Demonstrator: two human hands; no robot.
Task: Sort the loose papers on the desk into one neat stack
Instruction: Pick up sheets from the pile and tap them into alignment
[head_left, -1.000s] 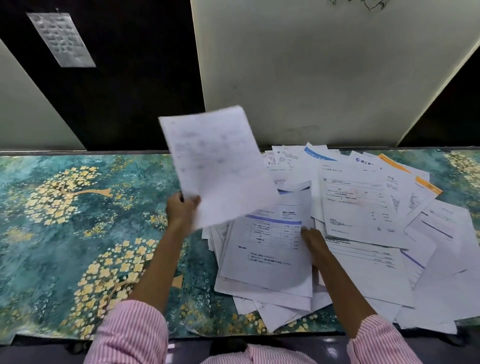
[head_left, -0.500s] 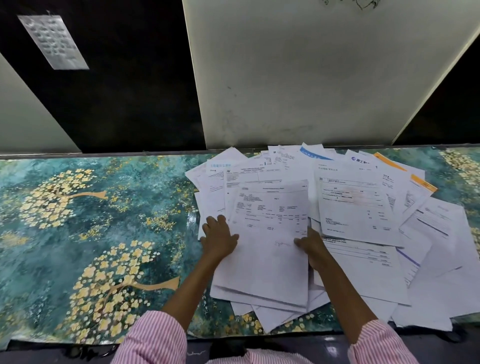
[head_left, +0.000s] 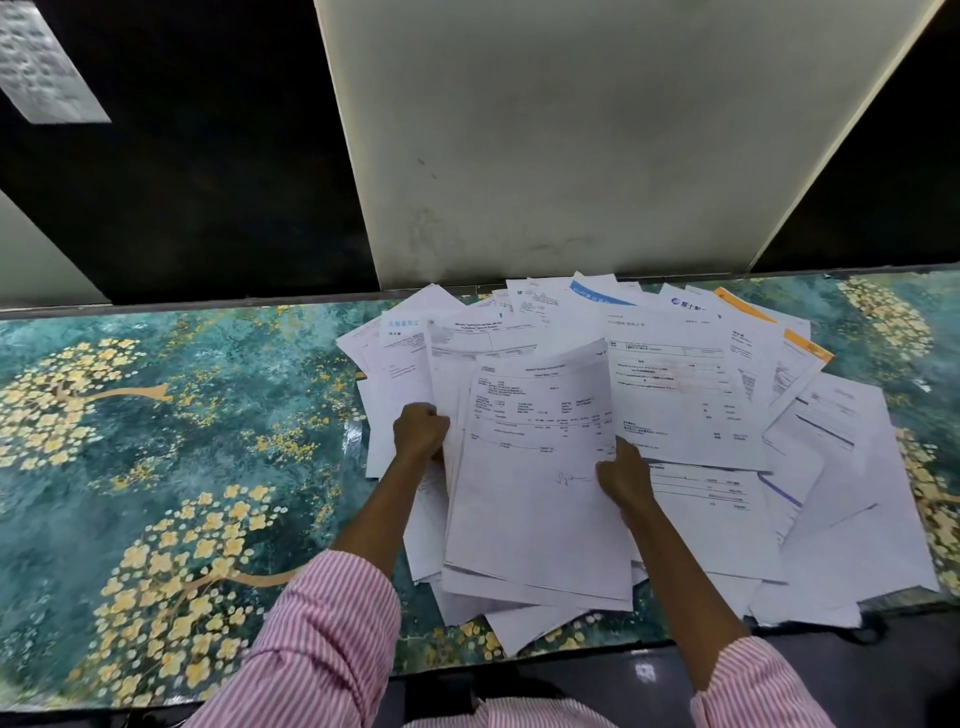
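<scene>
A sheaf of white printed pages lies on the bench, near its front edge and a little right of the middle, with its lower corners fanned out of line and one corner jutting over the front edge. The left grip, a bare hand, is curled and clamped on the sheaf's left edge, knuckles up. The right grip is clamped on the right edge, thumb lying on the top page and the fingers tucked out of sight beneath. Both forearms reach in from pink striped sleeves at the bottom of the view. Around and behind the sheaf the loose papers spread in an overlapping fan across the right half of the bench, reaching the back edge and touching the sheaf on both sides. Among them are a page with a blue header band and pages with orange edges at the far right. The bench surface is teal with a pattern of yellow flowering trees. A pale upright panel stands behind it, dark on either side.
</scene>
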